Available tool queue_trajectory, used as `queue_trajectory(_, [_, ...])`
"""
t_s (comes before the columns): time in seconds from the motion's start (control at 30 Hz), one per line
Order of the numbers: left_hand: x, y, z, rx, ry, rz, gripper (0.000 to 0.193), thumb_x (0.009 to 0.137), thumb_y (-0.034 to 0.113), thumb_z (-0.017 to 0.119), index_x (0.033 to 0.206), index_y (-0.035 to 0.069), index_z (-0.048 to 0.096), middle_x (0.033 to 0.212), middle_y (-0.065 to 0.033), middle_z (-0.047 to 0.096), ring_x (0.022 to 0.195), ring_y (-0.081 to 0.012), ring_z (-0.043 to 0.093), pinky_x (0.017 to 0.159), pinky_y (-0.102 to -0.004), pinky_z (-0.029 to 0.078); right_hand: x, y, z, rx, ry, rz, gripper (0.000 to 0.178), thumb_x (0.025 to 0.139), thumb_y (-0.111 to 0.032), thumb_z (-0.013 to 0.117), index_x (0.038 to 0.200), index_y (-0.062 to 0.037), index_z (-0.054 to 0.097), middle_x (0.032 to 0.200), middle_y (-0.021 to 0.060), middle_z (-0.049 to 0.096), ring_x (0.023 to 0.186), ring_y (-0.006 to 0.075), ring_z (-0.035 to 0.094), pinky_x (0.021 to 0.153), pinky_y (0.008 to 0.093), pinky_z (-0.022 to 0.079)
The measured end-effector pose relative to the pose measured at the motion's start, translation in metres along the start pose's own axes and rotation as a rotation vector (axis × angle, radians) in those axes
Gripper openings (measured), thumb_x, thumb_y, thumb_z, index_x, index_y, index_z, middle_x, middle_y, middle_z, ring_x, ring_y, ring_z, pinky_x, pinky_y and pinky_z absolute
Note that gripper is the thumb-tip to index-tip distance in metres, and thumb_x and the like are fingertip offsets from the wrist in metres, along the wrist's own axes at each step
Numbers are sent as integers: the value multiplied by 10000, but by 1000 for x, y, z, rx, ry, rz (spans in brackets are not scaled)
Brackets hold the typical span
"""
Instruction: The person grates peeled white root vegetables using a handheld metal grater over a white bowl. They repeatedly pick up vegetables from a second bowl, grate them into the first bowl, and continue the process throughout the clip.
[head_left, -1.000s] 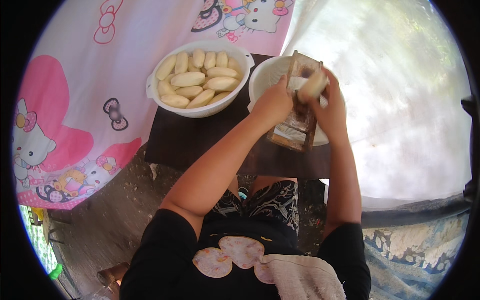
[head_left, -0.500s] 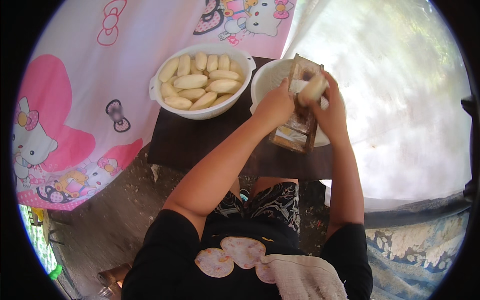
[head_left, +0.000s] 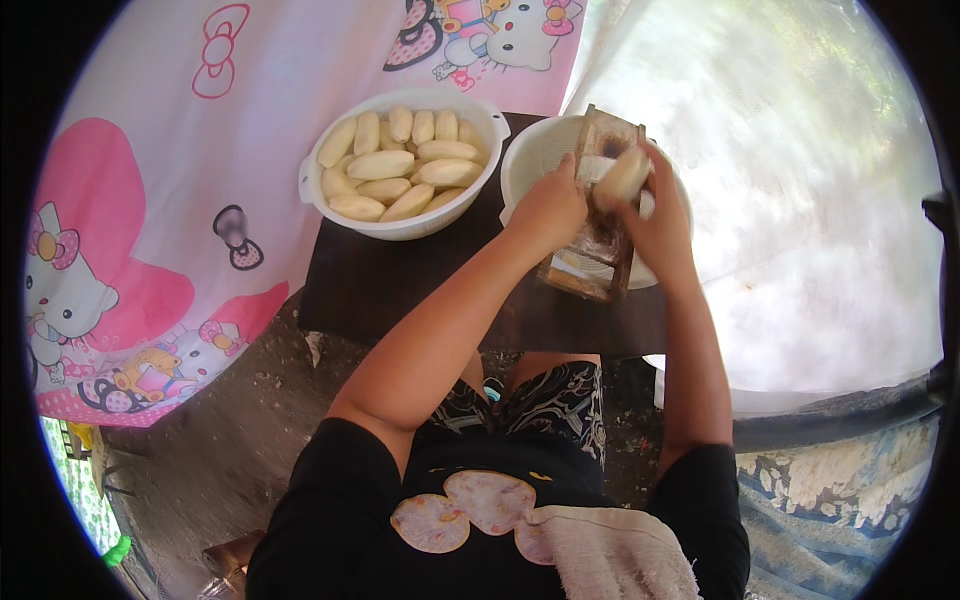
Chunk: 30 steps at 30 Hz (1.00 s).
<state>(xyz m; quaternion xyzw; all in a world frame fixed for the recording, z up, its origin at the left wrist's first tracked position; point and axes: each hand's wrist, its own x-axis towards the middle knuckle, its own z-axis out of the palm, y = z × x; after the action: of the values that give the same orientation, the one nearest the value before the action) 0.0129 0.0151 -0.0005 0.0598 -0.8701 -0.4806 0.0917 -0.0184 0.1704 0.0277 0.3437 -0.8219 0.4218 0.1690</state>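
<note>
A wooden slicer (head_left: 611, 128) lies slanted across a white basin (head_left: 528, 152) on the dark table. With closed fingers my left hand (head_left: 551, 206) grips the slicer's left side. My right hand (head_left: 660, 225) is closed around a pale peeled banana (head_left: 623, 178), held over the middle of the slicer; the banana's underside and its contact with the blade are hidden. What lies inside the basin is mostly covered by the slicer and my hands. To the left stands a white bowl (head_left: 400, 229) filled with several peeled bananas (head_left: 383, 163).
Under both vessels is a dark table (head_left: 400, 285), its near edge just beyond my knees. A pink patterned curtain (head_left: 170, 180) hangs at the left, and a bright white sheet (head_left: 800, 230) at the right. A light towel (head_left: 620, 555) rests on my lap side.
My hands stay in nearly the same place on the slicer and the banana. The banana has shifted very slightly, and the whole view has tilted a little.
</note>
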Motion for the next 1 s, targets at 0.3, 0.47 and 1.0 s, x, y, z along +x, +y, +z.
queue_trajectory(0.3, [11, -6, 0, 79, 10, 105, 535, 958, 224, 426, 1417, -38, 345, 1153, -301, 598, 1079, -409, 588, 937, -448, 448, 68, 58, 7, -2, 97, 232, 723, 810, -185, 723, 1407, -59, 337, 1072, 236, 642, 959, 303, 655, 809, 357, 518])
queue_trajectory(0.47, [42, -6, -55, 6, -176, 260, 444, 962, 209, 454, 1343, -15, 484, 1147, -144, 643, 970, -253, 644, 891, -347, 490, 78, 44, -21, 532, 190, 319, 712, 840, -254, 741, 1377, 21, 362, 1037, 164, 624, 952, 200, 620, 849, 306, 508])
queue_trajectory(1.0, [63, 7, -53, 9, -261, 212, 372, 946, 210, 442, 1227, -7, 551, 1101, -212, 634, 985, -306, 621, 874, -400, 471, 81, -33, -188, -357, -134, 118, 758, 834, -312, 727, 1463, -151, 336, 1143, 212, 626, 1086, 281, 605, 986, 374, 451])
